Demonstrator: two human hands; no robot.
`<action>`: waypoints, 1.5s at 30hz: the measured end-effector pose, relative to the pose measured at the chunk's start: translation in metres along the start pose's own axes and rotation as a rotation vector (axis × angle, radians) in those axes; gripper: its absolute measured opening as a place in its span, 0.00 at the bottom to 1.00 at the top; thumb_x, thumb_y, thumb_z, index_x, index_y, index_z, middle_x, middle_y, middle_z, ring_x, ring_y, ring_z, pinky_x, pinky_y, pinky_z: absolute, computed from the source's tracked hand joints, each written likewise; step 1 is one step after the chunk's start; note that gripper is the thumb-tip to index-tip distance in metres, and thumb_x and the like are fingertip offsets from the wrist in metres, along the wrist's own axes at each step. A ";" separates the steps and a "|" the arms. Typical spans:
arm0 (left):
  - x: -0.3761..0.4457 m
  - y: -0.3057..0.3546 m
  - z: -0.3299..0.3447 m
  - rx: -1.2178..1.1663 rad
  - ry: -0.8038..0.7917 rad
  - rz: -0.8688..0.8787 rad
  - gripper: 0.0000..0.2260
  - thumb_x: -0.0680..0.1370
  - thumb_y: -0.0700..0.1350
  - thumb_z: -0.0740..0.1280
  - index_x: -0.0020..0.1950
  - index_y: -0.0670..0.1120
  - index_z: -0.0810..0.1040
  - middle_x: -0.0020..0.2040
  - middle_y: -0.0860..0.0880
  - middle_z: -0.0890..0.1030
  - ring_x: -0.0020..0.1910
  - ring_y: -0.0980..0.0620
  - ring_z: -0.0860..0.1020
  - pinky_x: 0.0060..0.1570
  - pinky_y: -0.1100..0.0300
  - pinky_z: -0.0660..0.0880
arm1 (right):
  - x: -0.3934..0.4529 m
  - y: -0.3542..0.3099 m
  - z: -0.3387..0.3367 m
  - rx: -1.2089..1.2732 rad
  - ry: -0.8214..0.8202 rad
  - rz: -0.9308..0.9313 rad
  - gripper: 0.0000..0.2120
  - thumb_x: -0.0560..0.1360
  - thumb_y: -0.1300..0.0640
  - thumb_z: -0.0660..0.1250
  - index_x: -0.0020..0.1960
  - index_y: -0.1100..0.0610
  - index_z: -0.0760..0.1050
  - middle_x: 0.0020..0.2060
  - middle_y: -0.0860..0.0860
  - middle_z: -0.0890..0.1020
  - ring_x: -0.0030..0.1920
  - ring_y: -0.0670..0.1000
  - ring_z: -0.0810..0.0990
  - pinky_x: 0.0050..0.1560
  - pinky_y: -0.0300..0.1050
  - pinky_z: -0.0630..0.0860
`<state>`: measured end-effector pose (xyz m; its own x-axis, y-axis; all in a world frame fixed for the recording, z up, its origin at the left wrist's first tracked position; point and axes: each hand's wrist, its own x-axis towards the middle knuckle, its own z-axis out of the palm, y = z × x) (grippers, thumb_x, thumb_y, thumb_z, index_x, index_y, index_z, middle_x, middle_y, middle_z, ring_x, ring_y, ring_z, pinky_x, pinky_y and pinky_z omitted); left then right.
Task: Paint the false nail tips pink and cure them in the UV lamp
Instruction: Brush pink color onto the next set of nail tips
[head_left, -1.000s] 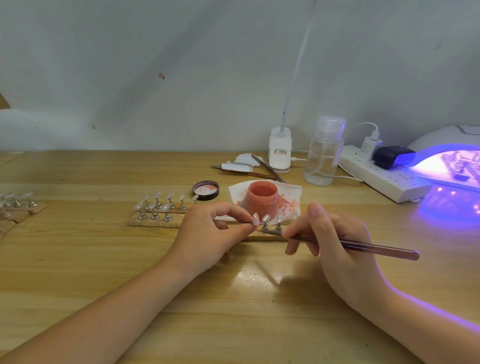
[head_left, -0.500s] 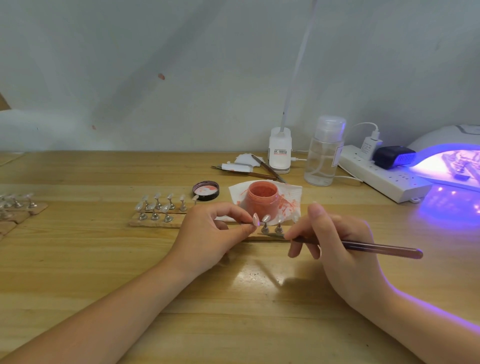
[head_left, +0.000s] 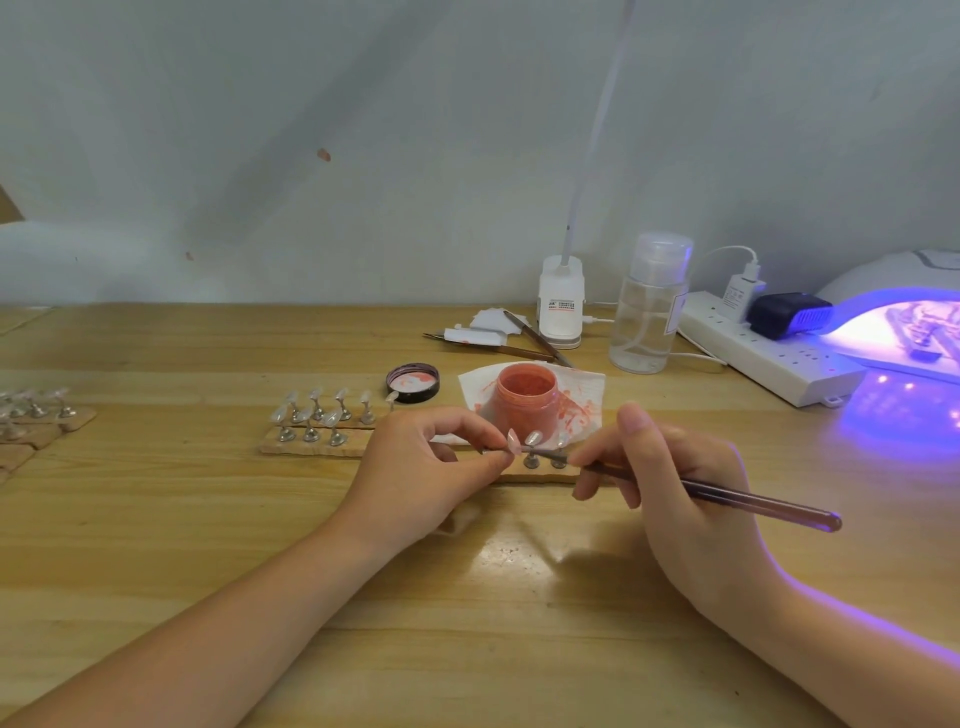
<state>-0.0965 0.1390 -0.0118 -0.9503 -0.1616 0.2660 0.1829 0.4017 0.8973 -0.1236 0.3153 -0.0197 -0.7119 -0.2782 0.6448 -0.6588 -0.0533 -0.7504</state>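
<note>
Nail tip (head_left: 512, 441) unmoved; brush (head_left: 711, 491) lowered.

The wooden table (head_left: 156, 519) shone glossy at 6 o'clock. The brush (head_left: 727, 493) handle looked like smooth metal; the pink jar (head_left: 525, 402) translucent plastic, on stained paper (head_left: 587, 395).

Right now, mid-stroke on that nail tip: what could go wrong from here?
1. The left hand pinches the nail tip right where the brush works, so wet pink may smear onto the fingers.
2. The open pink jar stands just behind both hands; a forward reach by the right hand could tip it.
3. Unpainted tips on the stand sit near the left wrist and could be knocked.
</note>
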 end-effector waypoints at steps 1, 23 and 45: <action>0.000 0.000 0.000 -0.007 0.004 -0.003 0.06 0.68 0.40 0.75 0.34 0.50 0.81 0.29 0.56 0.80 0.23 0.56 0.65 0.23 0.70 0.63 | 0.001 0.000 0.000 -0.035 -0.007 -0.003 0.19 0.77 0.52 0.57 0.35 0.59 0.79 0.25 0.50 0.78 0.28 0.38 0.74 0.34 0.25 0.67; 0.000 0.001 0.000 0.013 -0.009 0.005 0.06 0.67 0.40 0.75 0.34 0.51 0.82 0.36 0.53 0.83 0.23 0.56 0.65 0.25 0.69 0.64 | 0.000 0.000 0.001 -0.035 -0.008 -0.017 0.19 0.76 0.51 0.55 0.35 0.57 0.79 0.25 0.48 0.78 0.27 0.38 0.75 0.32 0.25 0.66; 0.001 -0.002 0.001 0.008 -0.003 0.023 0.05 0.68 0.41 0.75 0.34 0.49 0.81 0.30 0.56 0.81 0.20 0.59 0.64 0.22 0.69 0.63 | 0.000 0.001 0.001 -0.120 0.000 -0.015 0.18 0.76 0.50 0.56 0.36 0.55 0.80 0.27 0.47 0.80 0.29 0.40 0.77 0.34 0.30 0.70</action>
<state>-0.0982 0.1385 -0.0137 -0.9467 -0.1492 0.2854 0.2026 0.4128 0.8880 -0.1244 0.3141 -0.0207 -0.7020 -0.2782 0.6556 -0.6936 0.0576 -0.7181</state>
